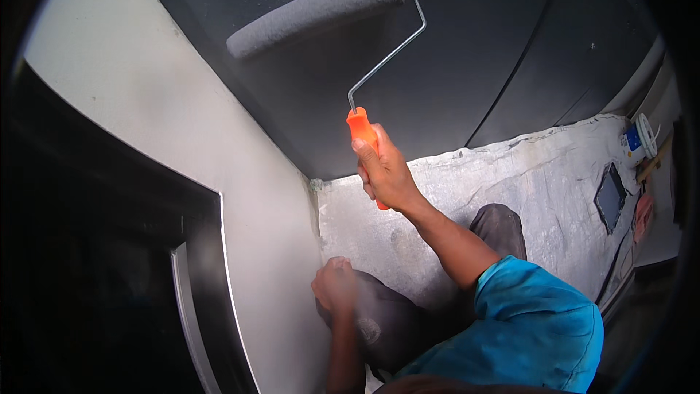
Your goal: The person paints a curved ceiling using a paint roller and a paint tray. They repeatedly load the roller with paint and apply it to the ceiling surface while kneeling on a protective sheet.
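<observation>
— Nearest, at six o'clock?
— Bright blue fabric sleeve (536, 321), with the left hand (337, 286) fisted by the pale grey wall (182, 138), its grip pressed together on nothing I can see.
— And the right hand (386, 171)?
— Centre, grip wrapped tight around the orange plastic handle (359, 125) of a wire-framed paint roller with a grey fuzzy sleeve (315, 13), lying at twelve o'clock against the black painted panel (452, 66). Crinkled whitish floor sheeting (525, 175) spreads toward three o'clock.

Right hand (385, 173) grips paint roller (319, 13) against dark wall (452, 66).
</observation>
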The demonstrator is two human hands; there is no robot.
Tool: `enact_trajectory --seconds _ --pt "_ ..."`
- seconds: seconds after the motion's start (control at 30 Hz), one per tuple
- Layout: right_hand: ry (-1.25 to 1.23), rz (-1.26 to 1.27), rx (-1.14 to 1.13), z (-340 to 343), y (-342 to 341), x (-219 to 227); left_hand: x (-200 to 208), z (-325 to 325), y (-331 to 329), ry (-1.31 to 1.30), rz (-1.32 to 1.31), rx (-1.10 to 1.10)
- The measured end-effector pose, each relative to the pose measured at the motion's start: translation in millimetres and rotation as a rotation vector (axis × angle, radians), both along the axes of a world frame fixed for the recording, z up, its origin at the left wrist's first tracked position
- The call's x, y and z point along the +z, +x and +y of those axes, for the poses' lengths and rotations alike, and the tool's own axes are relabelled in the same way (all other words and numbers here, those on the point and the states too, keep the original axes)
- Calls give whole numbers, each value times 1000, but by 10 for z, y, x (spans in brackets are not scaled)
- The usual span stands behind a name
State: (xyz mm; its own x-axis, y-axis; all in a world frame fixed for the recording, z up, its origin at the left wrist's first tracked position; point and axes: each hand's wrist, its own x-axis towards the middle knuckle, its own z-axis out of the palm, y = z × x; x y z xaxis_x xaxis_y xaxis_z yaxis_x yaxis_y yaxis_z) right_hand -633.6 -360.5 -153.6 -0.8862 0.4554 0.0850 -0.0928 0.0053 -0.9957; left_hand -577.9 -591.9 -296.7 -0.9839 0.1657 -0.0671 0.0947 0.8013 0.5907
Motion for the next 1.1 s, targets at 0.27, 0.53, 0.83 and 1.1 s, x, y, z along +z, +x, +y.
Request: enact_trajectory --seconds 0.27,0.53,0.83,1.1 --pt "-225 -240 -30 -92 454 -937 108 78 11 -129 -45 35" --pt "-372 -467 -103 -75 701 -1801 282 145 167 -143 -38 44" --pt "-534 -624 -108 94 660 -2785 335 168 376 -155 46 81" --pt "-674 -707 -69 329 574 -3160 319 131 360 -133 66 86"
